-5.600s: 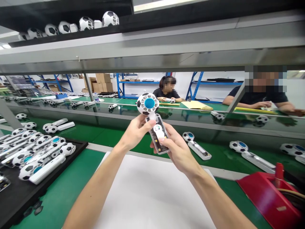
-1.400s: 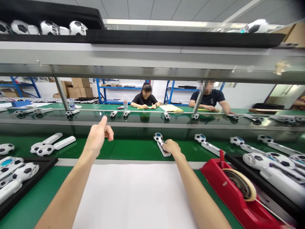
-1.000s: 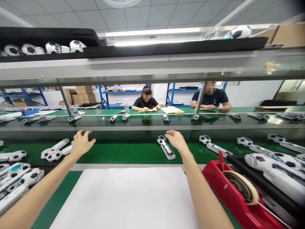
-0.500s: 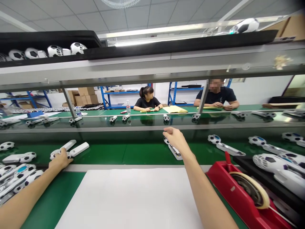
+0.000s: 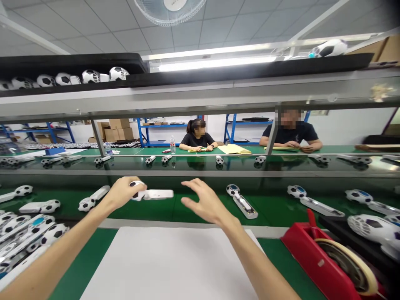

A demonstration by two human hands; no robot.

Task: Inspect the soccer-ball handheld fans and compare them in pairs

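Note:
My left hand is closed around the ball-shaped head of a soccer-ball handheld fan, held above the green belt with its white handle pointing right. My right hand is open, thumb and fingers spread, facing the handle's end but apart from it. To its right, another soccer-ball fan lies on the belt, its handle open and the inside showing. A further fan rests on the belt beside my left forearm.
White paper covers the bench before me. A red tape dispenser stands right, beside a black tray of fans. Fans are piled at left. Several more lie along the green belt. Two people sit across, behind the shelf frame.
My left hand has lifted one fan from the belt at left and carried it right. My right hand has moved off the open-handled fan and drawn left, fingers spread. The view has tilted upward.

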